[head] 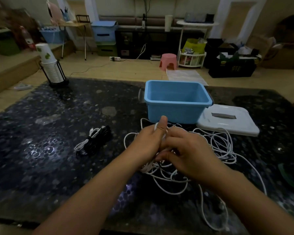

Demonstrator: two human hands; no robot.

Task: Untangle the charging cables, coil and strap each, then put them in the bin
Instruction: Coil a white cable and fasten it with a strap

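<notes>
A tangle of white charging cables (217,146) sprawls over the dark table in front of me. My left hand (148,141) grips a bunch of white cable loops, its thumb raised with a strand over it. Close beside it, my right hand (187,150) pinches strands of the same tangle. Loose loops trail to the right and toward the near edge. A black and white cable bundle (93,141) lies coiled to the left. The empty blue bin (176,100) stands just beyond my hands.
The bin's white lid (227,121) lies flat to the right of the bin. A rack of stacked paper cups (51,67) stands at the table's far left corner. A green object (288,177) sits at the right edge. Beyond the table are a pink stool and boxes.
</notes>
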